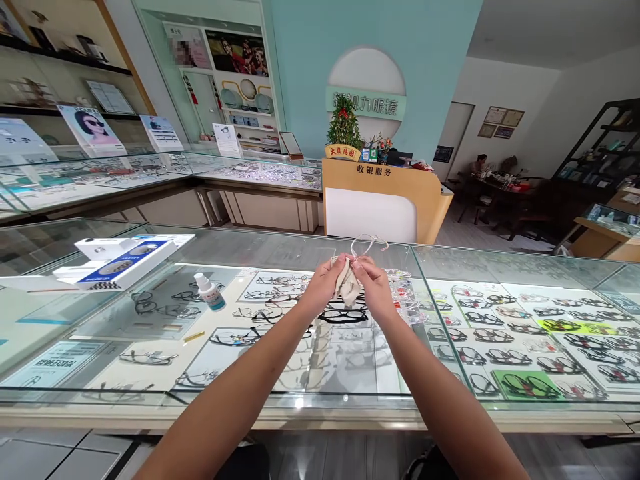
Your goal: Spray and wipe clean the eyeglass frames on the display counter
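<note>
Both my hands are raised above the glass counter, close together. My left hand (325, 283) is closed on a crumpled beige cleaning cloth (349, 288). My right hand (371, 283) pinches a pair of clear-framed eyeglasses (369, 240), whose lens and temple stick up beyond the fingers. The cloth hangs between the hands and seems to wrap part of the glasses; that part is hidden. To the left on the glass stands a small white spray bottle (209, 293) with blue liquid or a blue label at its base.
Beneath the hands, the glass display counter (240, 408) holds rows of eyeglasses (344, 315). A blue and white box (125, 265) lies at its left, near a small yellow strip (194, 337). A wooden cashier desk (425, 207) stands beyond; a person (480, 164) is far right.
</note>
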Action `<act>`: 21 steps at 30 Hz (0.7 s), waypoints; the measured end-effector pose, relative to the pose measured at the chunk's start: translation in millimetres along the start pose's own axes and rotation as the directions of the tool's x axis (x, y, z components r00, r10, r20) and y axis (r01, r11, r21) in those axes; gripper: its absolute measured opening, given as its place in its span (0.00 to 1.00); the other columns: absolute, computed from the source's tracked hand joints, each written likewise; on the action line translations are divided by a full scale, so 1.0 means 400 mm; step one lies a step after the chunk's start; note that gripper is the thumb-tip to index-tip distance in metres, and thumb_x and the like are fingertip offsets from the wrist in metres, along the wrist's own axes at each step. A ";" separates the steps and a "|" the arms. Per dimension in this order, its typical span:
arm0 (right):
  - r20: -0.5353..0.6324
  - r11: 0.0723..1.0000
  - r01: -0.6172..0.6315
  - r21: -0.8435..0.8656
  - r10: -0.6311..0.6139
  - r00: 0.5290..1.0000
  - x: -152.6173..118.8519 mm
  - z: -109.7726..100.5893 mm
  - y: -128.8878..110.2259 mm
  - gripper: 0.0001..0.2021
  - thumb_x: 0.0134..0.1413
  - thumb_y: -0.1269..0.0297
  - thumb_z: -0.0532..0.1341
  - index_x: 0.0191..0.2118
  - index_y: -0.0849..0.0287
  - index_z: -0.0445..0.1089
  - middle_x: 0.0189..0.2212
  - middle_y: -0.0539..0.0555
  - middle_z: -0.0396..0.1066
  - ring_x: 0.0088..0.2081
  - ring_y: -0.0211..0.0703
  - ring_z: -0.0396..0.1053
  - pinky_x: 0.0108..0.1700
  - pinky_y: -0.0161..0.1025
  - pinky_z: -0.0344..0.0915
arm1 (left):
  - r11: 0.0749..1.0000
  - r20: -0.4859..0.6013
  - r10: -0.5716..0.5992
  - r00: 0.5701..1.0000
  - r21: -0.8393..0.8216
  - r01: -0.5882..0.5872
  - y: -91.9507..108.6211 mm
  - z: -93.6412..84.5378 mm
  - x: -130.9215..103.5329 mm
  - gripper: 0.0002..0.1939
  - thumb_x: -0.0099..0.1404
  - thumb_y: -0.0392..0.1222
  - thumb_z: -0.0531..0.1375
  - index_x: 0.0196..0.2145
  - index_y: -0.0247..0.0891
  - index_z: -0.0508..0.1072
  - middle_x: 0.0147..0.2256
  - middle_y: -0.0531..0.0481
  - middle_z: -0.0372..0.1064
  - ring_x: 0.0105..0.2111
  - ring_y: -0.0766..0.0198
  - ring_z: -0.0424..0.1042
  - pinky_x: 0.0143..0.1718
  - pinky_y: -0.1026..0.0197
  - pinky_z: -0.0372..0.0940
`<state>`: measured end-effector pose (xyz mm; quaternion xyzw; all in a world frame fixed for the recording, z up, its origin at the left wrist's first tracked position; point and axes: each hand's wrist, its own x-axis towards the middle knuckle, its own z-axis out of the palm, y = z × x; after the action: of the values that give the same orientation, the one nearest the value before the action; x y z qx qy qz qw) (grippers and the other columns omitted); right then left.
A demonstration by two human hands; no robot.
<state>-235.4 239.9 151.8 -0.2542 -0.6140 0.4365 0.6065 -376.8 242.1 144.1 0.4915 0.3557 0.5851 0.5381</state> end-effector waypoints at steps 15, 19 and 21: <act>-0.052 1.000 0.004 0.015 -0.003 0.999 0.001 -0.006 0.001 0.13 0.62 0.49 0.67 0.40 0.50 0.85 0.49 0.56 0.79 0.53 0.51 0.71 0.57 0.47 0.66 | 0.999 0.011 -0.008 1.000 0.031 0.008 0.008 0.011 -0.005 0.32 0.59 0.73 0.67 0.36 0.38 0.76 0.23 0.55 0.66 0.22 0.69 0.63 0.24 0.65 0.59; -0.169 0.988 -0.063 0.139 0.087 0.982 0.024 -0.047 -0.023 0.15 0.61 0.49 0.66 0.44 0.52 0.84 0.53 0.56 0.79 0.52 0.52 0.73 0.54 0.47 0.67 | 0.999 -0.068 -0.002 0.998 -0.046 -0.001 0.000 0.001 0.008 0.31 0.57 0.73 0.68 0.34 0.39 0.74 0.23 0.56 0.64 0.24 0.68 0.63 0.26 0.64 0.61; -0.220 0.980 -0.060 0.190 0.102 0.970 0.036 -0.069 -0.036 0.15 0.61 0.50 0.66 0.45 0.54 0.84 0.51 0.57 0.81 0.51 0.51 0.75 0.51 0.46 0.67 | 1.000 -0.122 0.003 0.993 -0.029 -0.006 0.001 -0.004 0.012 0.31 0.56 0.74 0.68 0.32 0.40 0.72 0.21 0.57 0.60 0.22 0.68 0.59 0.24 0.64 0.57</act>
<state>-207.5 251.2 168.3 -0.2712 -0.4869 0.4831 0.6752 -378.2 246.9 144.8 0.4477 0.3780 0.6204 0.5214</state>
